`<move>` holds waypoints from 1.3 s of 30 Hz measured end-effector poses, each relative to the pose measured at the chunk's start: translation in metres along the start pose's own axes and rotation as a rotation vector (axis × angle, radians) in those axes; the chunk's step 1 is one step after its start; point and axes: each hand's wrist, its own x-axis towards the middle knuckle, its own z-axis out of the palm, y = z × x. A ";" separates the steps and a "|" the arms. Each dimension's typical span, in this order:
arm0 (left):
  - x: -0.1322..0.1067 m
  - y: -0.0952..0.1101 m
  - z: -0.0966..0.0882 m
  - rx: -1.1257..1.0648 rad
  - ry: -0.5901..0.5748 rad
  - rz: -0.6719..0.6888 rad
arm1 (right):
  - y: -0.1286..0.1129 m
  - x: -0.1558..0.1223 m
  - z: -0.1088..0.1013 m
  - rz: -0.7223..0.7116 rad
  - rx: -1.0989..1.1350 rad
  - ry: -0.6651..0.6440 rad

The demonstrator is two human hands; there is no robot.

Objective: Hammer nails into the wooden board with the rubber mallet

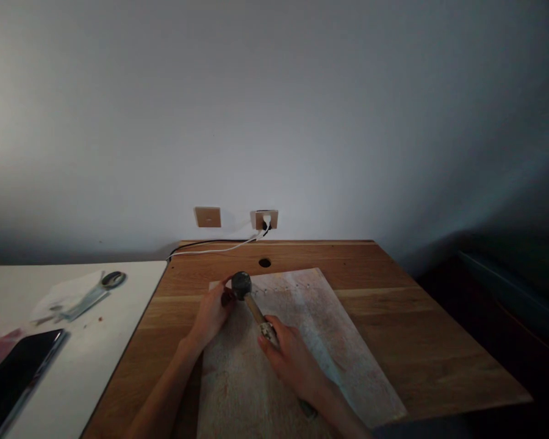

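Observation:
My right hand [293, 356] is wrapped around the handle of a hammer [256, 310], whose dark, rounded head sits over the far left part of a worn wooden board [242, 372]. Right beside that head is my left hand [213, 314], fingers drawn together at the board's left edge. The hammer head partly covers those fingertips, so what they pinch cannot be made out. Along the board's far edge runs a row of several small nail-like marks [287, 288], too small to tell apart clearly.
The board lies on a wooden table [407, 329] with a cable hole [265, 263]. Behind it, cables [215, 249] run to a wall socket [264, 219]. On a white table [105, 341] at left lie a phone [21, 372], a roll of tape [113, 279] and a plastic packet [86, 303].

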 end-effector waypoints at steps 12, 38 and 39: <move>-0.001 0.006 -0.003 0.014 -0.004 -0.030 | 0.000 -0.001 0.005 0.011 0.035 0.049; -0.056 -0.018 -0.018 0.316 0.209 0.148 | 0.077 -0.077 -0.007 -0.037 -0.082 0.083; -0.072 -0.022 -0.021 0.360 0.202 0.105 | 0.086 -0.082 -0.011 -0.090 -0.110 0.148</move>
